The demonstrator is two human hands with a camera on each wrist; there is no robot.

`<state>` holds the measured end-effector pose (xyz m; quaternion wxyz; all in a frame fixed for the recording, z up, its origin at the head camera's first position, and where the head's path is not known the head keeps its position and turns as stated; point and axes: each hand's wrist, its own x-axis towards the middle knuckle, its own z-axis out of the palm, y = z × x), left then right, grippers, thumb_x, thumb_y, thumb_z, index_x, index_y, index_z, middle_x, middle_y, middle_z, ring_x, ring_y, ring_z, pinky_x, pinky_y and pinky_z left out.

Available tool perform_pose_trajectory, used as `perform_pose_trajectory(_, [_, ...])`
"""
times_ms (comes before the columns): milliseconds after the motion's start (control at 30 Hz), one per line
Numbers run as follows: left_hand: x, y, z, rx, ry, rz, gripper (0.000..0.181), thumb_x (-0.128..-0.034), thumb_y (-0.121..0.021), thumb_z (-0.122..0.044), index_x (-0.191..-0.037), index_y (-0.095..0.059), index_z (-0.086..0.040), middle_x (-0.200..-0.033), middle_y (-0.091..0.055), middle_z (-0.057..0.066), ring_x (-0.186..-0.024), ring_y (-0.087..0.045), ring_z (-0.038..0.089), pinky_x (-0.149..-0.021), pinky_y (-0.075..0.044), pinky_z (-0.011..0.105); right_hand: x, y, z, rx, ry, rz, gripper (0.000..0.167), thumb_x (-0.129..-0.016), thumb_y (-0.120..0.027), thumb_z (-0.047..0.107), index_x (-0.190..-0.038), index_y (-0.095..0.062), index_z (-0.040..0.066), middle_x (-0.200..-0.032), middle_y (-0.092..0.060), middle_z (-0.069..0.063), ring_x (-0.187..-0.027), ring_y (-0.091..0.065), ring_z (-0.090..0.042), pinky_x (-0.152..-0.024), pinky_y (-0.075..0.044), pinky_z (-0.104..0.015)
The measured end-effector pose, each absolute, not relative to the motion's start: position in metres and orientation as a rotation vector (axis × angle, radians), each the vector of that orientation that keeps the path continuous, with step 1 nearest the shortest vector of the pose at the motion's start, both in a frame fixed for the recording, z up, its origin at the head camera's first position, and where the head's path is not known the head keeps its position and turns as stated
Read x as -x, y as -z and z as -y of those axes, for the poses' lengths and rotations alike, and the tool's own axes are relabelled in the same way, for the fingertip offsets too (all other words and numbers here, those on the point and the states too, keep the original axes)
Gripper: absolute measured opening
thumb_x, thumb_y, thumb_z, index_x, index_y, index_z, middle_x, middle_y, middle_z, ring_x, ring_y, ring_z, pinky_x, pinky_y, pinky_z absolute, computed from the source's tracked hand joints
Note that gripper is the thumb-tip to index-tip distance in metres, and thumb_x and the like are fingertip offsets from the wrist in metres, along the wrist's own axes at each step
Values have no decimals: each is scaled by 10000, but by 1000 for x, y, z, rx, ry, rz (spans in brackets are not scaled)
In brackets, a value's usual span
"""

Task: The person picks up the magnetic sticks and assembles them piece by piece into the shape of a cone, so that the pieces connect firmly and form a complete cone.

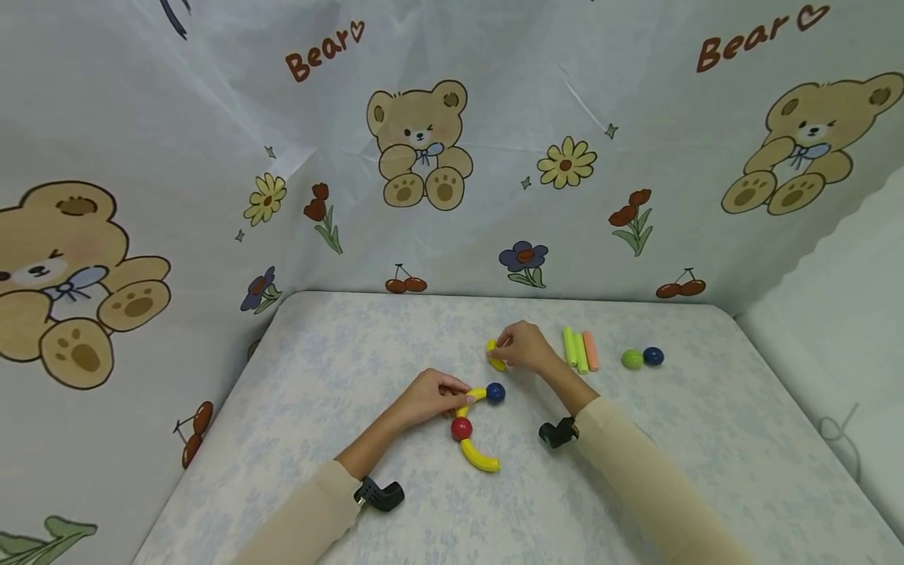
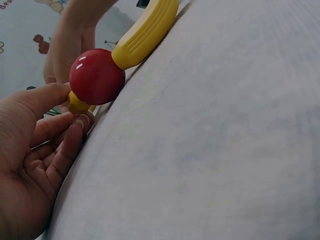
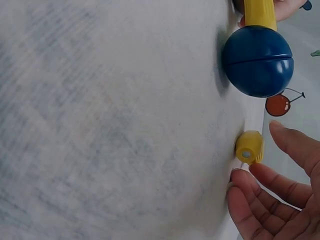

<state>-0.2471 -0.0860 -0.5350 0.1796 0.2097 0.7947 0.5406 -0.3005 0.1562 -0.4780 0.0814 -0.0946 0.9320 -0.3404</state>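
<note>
Several joined pieces lie on the table: a blue ball (image 1: 496, 393) (image 3: 258, 61), a yellow curved piece (image 1: 477, 394) (image 3: 260, 14), a red ball (image 1: 461, 428) (image 2: 97, 76) and a lower yellow curved piece (image 1: 480, 457) (image 2: 145, 35). My left hand (image 1: 428, 397) (image 2: 37, 145) pinches the upper yellow piece just beside the red ball. Behind the blue ball, my right hand (image 1: 524, 348) (image 3: 285, 192) touches a separate yellow piece (image 1: 492, 355) (image 3: 249, 146) with a fingertip; in the right wrist view the thumb stands apart from it.
To the right lie two light-green sticks (image 1: 575, 350) and an orange stick (image 1: 591, 351). Farther right, a green ball (image 1: 632, 359) sits beside another blue ball (image 1: 653, 356). A printed bear curtain (image 1: 487, 227) hangs behind the table's back edge.
</note>
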Motion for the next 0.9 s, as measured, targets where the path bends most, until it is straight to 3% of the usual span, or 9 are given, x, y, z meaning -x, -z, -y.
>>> perform_pose_trajectory(433, [248, 535, 86, -595, -1529, -2250, 278, -911, -783, -340, -1085, -800, -124, -801, -742, -5, -638, -661, 142, -584, -563, 287, 305, 476, -146, 225, 754, -2843, 290, -802, -887, 299, -938, -756, 78, -864, -690, -22, -748, -603, -179, -619, -487, -312])
perform_pose_trajectory(900, [245, 532, 85, -588, -1536, -2256, 253, -917, -780, -311, -1076, -797, -116, -801, -739, -7, -637, -657, 155, -587, -563, 301, 287, 473, -163, 276, 809, -2874, 211, -828, -781, 171, -982, -784, 26, -900, -727, -51, -761, -627, -183, -658, -535, -344])
